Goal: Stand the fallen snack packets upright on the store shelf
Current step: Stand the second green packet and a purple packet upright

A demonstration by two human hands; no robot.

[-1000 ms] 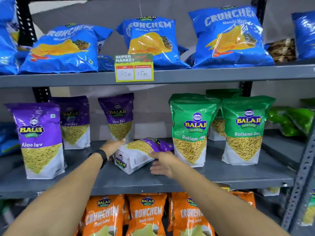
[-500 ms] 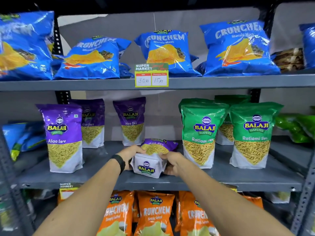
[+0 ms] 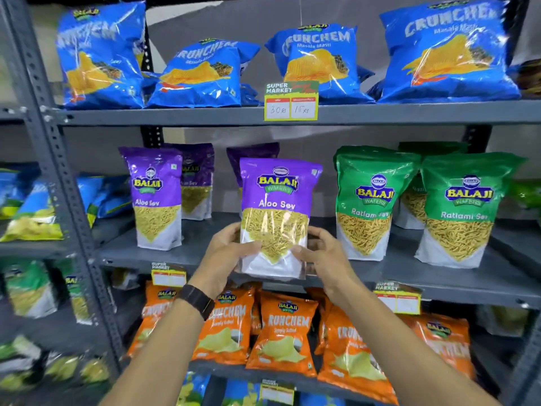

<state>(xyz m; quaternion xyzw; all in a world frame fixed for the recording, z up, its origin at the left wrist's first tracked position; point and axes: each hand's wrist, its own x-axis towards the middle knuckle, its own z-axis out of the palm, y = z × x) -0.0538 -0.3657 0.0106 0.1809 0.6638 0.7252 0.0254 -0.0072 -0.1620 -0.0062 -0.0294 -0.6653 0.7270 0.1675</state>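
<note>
A purple Aloo Sev packet [image 3: 278, 206] is upright, face toward me, at the front of the grey middle shelf [image 3: 409, 276]. My left hand [image 3: 227, 250] grips its lower left side and my right hand [image 3: 325, 253] grips its lower right side. Its bottom edge hangs level with the shelf's front lip; I cannot tell whether it rests on the shelf. Another purple packet [image 3: 155, 200] stands upright to the left, with two more [image 3: 196, 183] behind. Two green Ratlami Sev packets [image 3: 369, 203] [image 3: 459, 212] stand upright on the right.
Blue Crunchem bags [image 3: 319, 63] lean on the top shelf above a price tag [image 3: 291, 102]. Orange Crunchem bags [image 3: 282, 332] fill the shelf below. A grey perforated upright [image 3: 55, 159] stands at the left, with more packets on the neighbouring rack [image 3: 29, 221].
The purple packet was lying on its side on the shelf. Both hands closed on it and raised it upright, front face toward me. The view has shifted right and closer.
</note>
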